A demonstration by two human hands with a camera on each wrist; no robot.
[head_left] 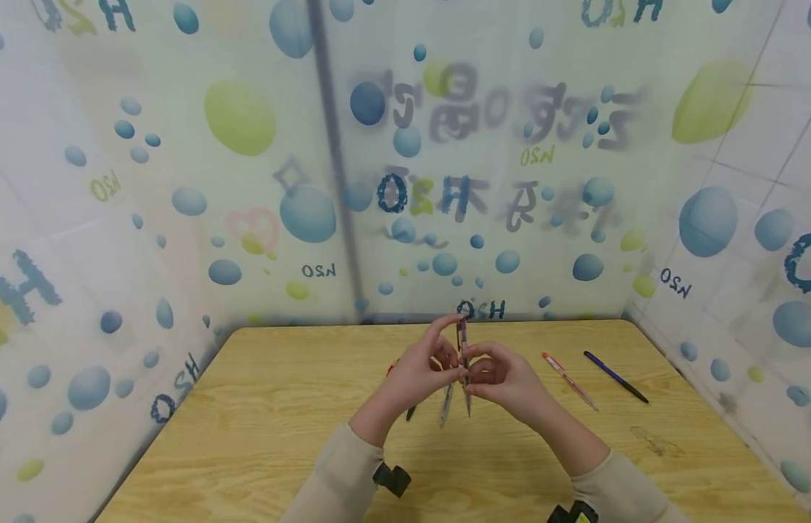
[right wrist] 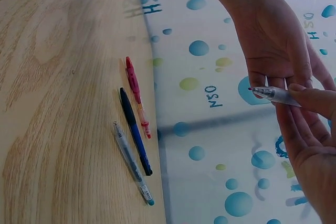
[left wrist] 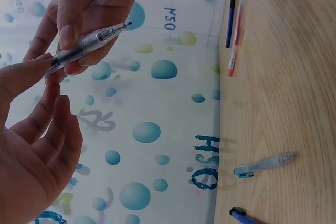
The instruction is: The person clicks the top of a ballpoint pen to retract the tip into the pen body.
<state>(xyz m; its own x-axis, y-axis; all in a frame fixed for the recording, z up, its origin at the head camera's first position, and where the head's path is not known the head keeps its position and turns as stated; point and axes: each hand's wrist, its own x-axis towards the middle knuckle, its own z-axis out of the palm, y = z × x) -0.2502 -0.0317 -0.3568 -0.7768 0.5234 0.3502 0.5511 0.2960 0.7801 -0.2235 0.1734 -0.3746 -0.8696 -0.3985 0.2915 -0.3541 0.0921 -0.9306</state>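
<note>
In the head view a clear-barrelled pen stands nearly upright between my hands, above the table. My left hand has its index finger at the pen's upper end and its thumb lower on the barrel. Lower down, my right hand pinches the barrel between thumb and fingers. The left wrist view shows the pen's pointed tip bare, beyond the right thumb. Behind the hands lies another clear pen, partly hidden.
To the right on the wooden table lie a red pen and a blue pen with a black end. A red pen, a blue-and-black pen and a clear pen lie together on the other side. A patterned curtain rises behind.
</note>
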